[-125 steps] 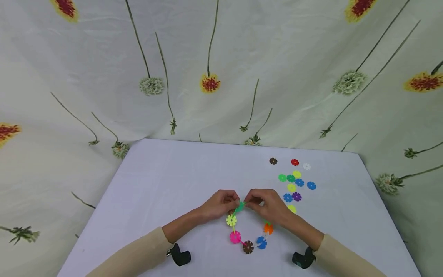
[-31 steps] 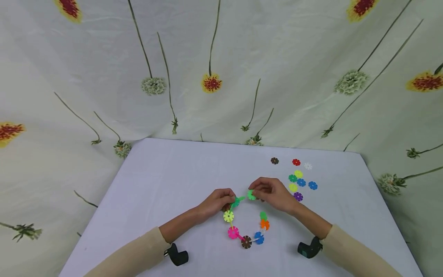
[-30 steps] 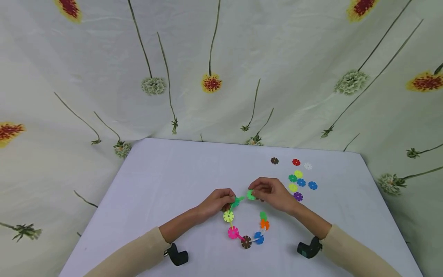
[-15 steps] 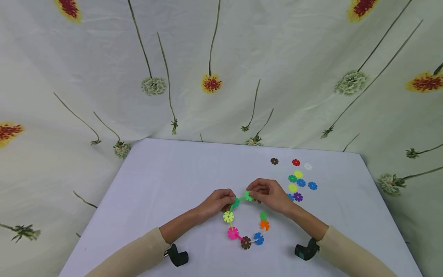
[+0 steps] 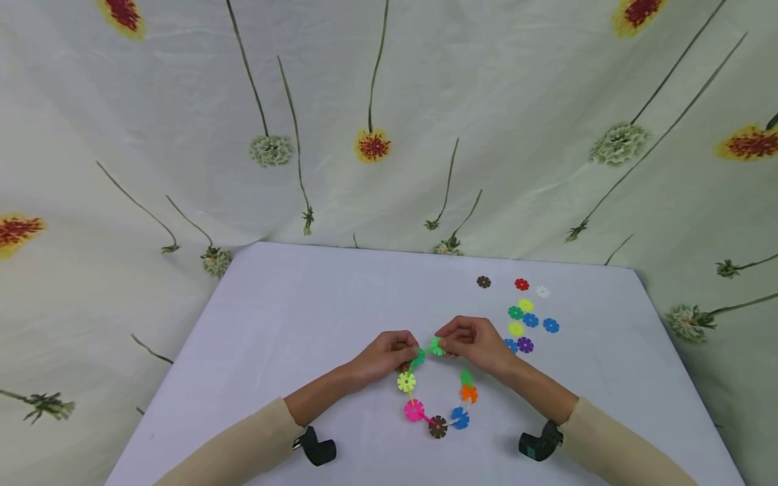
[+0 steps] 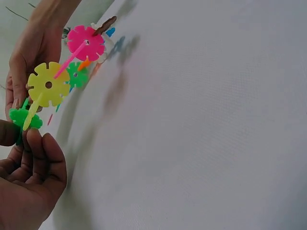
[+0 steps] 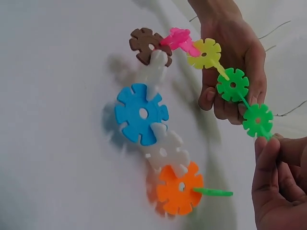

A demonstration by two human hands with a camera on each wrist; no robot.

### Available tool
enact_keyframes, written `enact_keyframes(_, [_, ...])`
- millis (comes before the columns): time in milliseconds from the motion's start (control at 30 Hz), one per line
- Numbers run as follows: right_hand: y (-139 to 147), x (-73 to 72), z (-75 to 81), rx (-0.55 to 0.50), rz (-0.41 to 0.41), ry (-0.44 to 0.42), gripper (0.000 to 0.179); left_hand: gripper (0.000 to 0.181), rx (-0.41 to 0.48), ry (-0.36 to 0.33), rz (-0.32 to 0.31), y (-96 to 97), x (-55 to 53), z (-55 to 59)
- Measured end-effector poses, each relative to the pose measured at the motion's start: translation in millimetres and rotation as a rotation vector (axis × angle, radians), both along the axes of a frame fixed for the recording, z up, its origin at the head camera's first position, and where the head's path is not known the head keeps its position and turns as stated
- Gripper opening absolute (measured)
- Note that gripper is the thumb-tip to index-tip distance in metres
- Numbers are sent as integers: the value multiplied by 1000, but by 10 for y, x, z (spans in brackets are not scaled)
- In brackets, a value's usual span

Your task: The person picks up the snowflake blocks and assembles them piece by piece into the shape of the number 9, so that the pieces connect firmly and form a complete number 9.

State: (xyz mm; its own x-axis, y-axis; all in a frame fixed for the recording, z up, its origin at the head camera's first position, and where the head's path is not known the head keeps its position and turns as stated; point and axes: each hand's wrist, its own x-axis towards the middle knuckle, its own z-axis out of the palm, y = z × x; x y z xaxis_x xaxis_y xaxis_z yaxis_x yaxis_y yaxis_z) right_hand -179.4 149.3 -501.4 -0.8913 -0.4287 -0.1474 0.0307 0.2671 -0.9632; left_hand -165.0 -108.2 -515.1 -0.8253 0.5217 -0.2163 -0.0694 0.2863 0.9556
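A curved chain of slotted plastic flower discs hangs between my hands and the table. In the head view my left hand (image 5: pixel 389 354) pinches a green disc (image 5: pixel 418 358) near the chain's far end. My right hand (image 5: pixel 471 343) holds a light green disc (image 5: pixel 437 346) by its edge, finger and thumb on it. The right wrist view has this light green disc (image 7: pixel 257 120) meeting the edge-on green piece from the left hand's disc. Down the chain follow yellow (image 5: pixel 406 382), pink (image 5: pixel 415 410), brown (image 5: pixel 437 426), blue (image 5: pixel 460 418) and orange (image 5: pixel 469 393) discs, with white ones between.
Loose discs lie at the right of the white table (image 5: pixel 316 290): a brown one (image 5: pixel 483 281), a red one (image 5: pixel 521 284), a white one (image 5: pixel 543 291), a purple one (image 5: pixel 525 345) and several blue, yellow and green ones. A flower-patterned cloth (image 5: pixel 486 101) hangs behind.
A light green disc has left the loose group and is in my right hand. Over the last second that hand moved slightly left and down, bringing the disc up to the chain's end.
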Motion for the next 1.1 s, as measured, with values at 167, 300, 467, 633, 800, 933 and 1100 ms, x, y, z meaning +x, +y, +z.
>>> enact_keyframes(167, [19,35,10,-14,5,-7,24,19,-10,9,-39,18,5,9])
enact_keyframes(300, [23,56,48,-39,11,-10,27,20,-8,26,-40,26,-9,19])
enact_keyframes(467, [0,66,43,-120,-6,-73,35,23,7,66,-18,66,-38,56])
enact_keyframes(633, [-16,78,39,-152,8,-93,34,20,26,104,0,127,-78,66])
enact_keyframes(800, [-9,104,53,-150,34,-87,35,17,35,95,1,156,-86,72])
enact_keyframes(933, [14,118,50,-141,60,-63,33,19,11,79,-7,151,-76,83])
enact_keyframes(1100, [169,94,77,12,77,92,30,20,-23,67,0,77,-81,55])
